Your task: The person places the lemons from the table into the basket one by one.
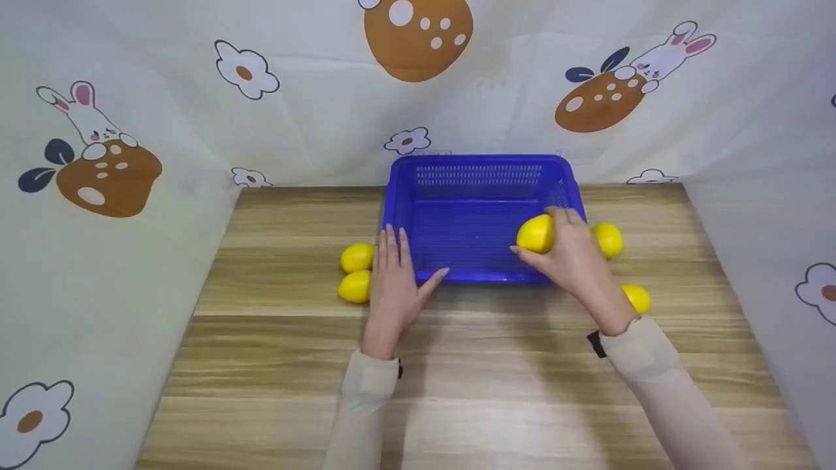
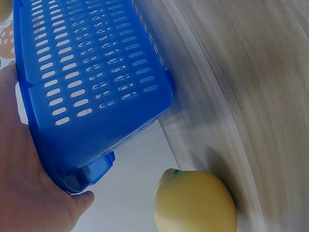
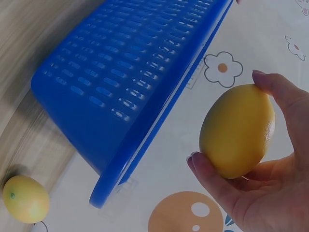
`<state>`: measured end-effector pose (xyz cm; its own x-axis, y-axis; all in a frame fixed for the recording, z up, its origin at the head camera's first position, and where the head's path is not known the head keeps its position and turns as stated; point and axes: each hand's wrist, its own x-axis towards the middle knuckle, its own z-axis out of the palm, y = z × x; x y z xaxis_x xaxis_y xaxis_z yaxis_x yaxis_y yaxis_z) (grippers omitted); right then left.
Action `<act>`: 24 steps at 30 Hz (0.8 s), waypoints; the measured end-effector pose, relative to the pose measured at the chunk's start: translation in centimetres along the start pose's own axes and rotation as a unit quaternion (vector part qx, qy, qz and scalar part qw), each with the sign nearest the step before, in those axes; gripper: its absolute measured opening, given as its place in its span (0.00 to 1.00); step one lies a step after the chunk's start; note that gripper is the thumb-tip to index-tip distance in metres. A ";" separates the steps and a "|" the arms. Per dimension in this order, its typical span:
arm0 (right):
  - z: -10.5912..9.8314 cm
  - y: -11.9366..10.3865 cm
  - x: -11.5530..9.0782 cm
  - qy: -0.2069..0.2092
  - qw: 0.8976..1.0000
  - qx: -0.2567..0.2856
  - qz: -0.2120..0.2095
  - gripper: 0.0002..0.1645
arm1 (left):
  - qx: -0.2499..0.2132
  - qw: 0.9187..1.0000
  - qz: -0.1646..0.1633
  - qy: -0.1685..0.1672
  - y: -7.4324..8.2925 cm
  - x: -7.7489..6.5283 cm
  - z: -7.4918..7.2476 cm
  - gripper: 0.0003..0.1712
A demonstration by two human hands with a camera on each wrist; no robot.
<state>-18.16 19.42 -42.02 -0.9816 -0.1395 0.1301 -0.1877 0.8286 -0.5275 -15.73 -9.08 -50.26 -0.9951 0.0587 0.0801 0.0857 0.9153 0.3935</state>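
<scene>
A blue plastic basket [image 1: 483,158] with slotted walls stands at the back of the table. My left hand [image 1: 396,284] rests along its left front corner, fingers straight over the rim and thumb spread to the side. Over the right part of the basket, my right hand [image 1: 575,254] holds a yellow lemon [image 3: 236,130] between thumb and fingers, above rim height in the right wrist view. Just left of the basket, two lemons [image 1: 356,258] sit close together, partly covered by the left hand. On the right are another lemon [image 1: 609,239] by the wall and one [image 1: 637,298] nearer the wrist.
The wood-grain table [image 1: 483,405] extends in front of the basket. A pale cloth [image 1: 313,130] printed with rabbits and flowers hangs along the back and both sides, close behind the basket's rear wall.
</scene>
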 end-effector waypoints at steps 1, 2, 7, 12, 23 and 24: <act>0.0 0.0 0.1 -0.002 1.000 -0.002 -0.003 0.55 | -0.001 1.000 0.001 0.002 0.0 0.0 0.0 0.64; 0.0 0.1 0.2 -0.004 1.000 -0.004 -0.006 0.55 | -0.002 1.000 0.001 0.003 0.0 0.0 0.0 0.64; 0.1 0.2 0.6 -0.022 1.000 -0.017 -0.013 0.56 | -0.005 1.000 0.002 0.006 0.0 -0.1 0.0 0.63; -0.2 0.1 1.0 -0.051 0.998 -0.033 -0.015 0.57 | -0.001 1.000 -0.003 -0.004 0.1 0.0 -0.1 0.64; -1.9 -0.8 2.0 -0.099 0.993 -0.069 -0.017 0.56 | -0.006 1.000 -0.005 -0.010 0.1 0.0 -0.2 0.64; -2.0 -0.8 2.0 -0.101 0.992 -0.070 -0.016 0.56 | -0.006 1.000 -0.004 -0.011 0.1 0.0 -0.1 0.64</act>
<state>-19.93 19.52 -39.63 -0.9646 -0.2614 -0.0335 -0.2265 0.8870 -0.4024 -15.75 -9.00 -50.08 -0.9965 0.0603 0.0573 0.0784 0.9112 0.4044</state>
